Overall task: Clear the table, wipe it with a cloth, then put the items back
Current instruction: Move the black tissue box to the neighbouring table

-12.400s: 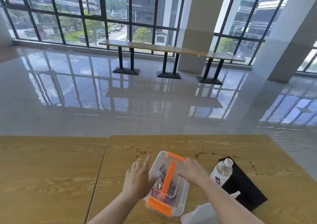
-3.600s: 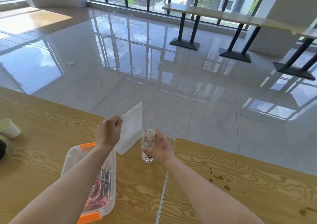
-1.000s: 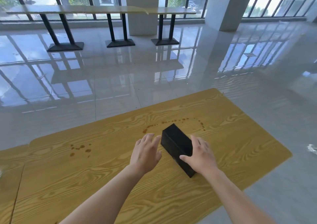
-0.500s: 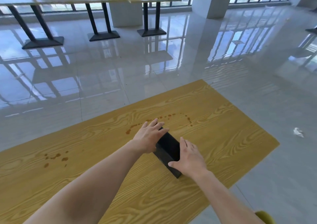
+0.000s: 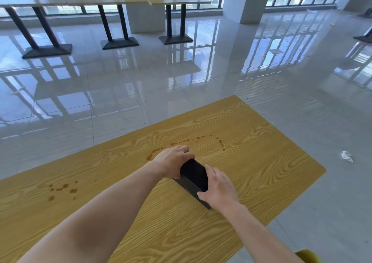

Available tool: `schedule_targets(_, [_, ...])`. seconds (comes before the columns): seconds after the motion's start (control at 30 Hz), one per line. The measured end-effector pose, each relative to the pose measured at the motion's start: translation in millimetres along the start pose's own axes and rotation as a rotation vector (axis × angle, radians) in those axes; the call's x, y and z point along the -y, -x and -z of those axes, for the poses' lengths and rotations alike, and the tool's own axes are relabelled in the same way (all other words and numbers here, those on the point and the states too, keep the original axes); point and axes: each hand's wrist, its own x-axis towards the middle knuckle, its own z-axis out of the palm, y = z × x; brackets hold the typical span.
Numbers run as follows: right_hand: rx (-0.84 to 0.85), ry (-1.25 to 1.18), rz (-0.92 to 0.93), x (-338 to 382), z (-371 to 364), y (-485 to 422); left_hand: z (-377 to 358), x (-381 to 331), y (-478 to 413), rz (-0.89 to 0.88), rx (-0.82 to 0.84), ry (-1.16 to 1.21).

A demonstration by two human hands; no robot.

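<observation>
Box (image 5: 194, 175) between left hand (image 5: 171, 162), right hand (image 5: 219, 190)

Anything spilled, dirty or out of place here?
Yes. A dotted trail of brown drops stains the wooden table beyond the black box, another cluster sits further left, and a crumpled scrap lies on the floor.

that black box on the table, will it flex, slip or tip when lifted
Probably stiff: the black box shows straight edges and sharp corners under both hands. Its smooth faces may be slippery, so the left hand and right hand holding opposite ends seems wise. Flat sides make rolling unlikely.
</observation>
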Motion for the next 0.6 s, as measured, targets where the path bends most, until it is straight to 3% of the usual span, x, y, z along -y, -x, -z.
schedule_targets(0.2, [-0.017, -0.003, 0.115, 36.0, 7.6, -2.7, 11.1, 21.1, 49.5, 0.089, -0.093, 0.015])
schedule_targets(0.6, [0.084, 0.017, 0.466, 163.3, -12.1, -1.5, 13.8, 73.6, 208.8, 0.430, -0.216, 0.043])
